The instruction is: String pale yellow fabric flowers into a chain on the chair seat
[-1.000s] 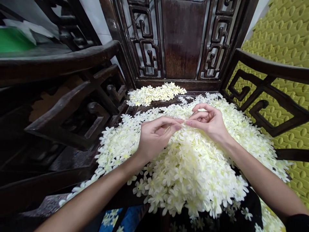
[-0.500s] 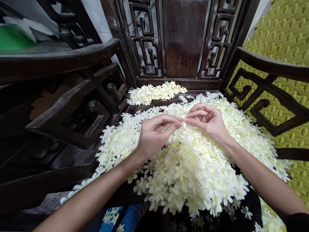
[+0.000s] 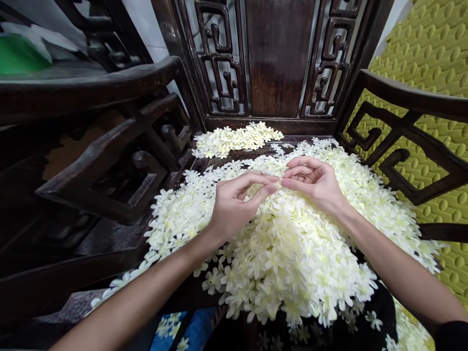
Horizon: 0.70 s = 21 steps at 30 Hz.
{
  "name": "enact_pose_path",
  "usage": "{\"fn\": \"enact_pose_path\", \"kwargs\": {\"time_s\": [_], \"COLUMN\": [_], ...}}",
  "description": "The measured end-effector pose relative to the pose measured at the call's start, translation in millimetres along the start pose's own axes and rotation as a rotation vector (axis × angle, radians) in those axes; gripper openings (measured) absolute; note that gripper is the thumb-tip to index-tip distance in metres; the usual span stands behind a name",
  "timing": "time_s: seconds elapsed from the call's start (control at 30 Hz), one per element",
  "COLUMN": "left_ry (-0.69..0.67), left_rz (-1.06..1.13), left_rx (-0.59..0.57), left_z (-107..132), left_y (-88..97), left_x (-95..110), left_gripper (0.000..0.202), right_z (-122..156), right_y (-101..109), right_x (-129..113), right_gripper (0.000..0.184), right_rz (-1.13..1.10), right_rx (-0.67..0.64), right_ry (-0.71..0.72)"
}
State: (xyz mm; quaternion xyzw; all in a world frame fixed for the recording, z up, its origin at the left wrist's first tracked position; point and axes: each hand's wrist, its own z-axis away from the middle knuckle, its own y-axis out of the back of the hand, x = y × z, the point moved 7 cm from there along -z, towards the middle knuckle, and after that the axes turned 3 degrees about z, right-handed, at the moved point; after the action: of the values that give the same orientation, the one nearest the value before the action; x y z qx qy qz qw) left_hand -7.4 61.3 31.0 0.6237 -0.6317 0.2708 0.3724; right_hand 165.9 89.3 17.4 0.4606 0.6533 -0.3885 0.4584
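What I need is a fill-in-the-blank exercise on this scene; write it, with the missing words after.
1. The left hand and right hand are close together over many pale ____.
2. A dark sleeve shows only on the person's ____ side.
3. The bright-colored object at the picture's upper left edge is ____.

Missing words: flowers; right; green.

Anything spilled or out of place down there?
Yes: a few stray flowers lie on something blue at the bottom of the view, apart from the main pile, so they may have spilled.

Flowers [image 3: 288, 253] are creamy white, the oval-patterned mat [image 3: 431, 63] yellow, dim chair [image 3: 278, 58] apparently brown.
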Motion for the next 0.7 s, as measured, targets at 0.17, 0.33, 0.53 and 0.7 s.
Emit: {"fn": "enact_pose_path", "kwargs": {"time_s": [0.17,0.33,0.53,0.7], "left_ry": [-0.071,0.034,0.098,0.094], "left_rz": [-0.138,0.0,0.082,0.1], "left_rx": [0.033,-0.023,-0.014,-0.004], "left_z": [-2.3,-1.0,-0.4,-0.7], "left_y": [3.7,0.2,1.3,2.4], "left_x": [4.7,2.3,-2.7,-3.4], "left_gripper": [0.003,0.004,0.004,0.004], "right_z": [0.9,2.6,2.8,2.7], "right_y": [-0.3,-2.0,-7.1,-8.0], "right_x": [-1.7,-3.4,-3.7,-1.4], "right_gripper": [0.039,0.036,0.038,0.038], "right_rz": [0.066,0.105,0.08,0.063], "right_rx": [0.017,0.006,-0.091,-0.141], "right_ry": [0.035,0.047,0.029,0.036]}}
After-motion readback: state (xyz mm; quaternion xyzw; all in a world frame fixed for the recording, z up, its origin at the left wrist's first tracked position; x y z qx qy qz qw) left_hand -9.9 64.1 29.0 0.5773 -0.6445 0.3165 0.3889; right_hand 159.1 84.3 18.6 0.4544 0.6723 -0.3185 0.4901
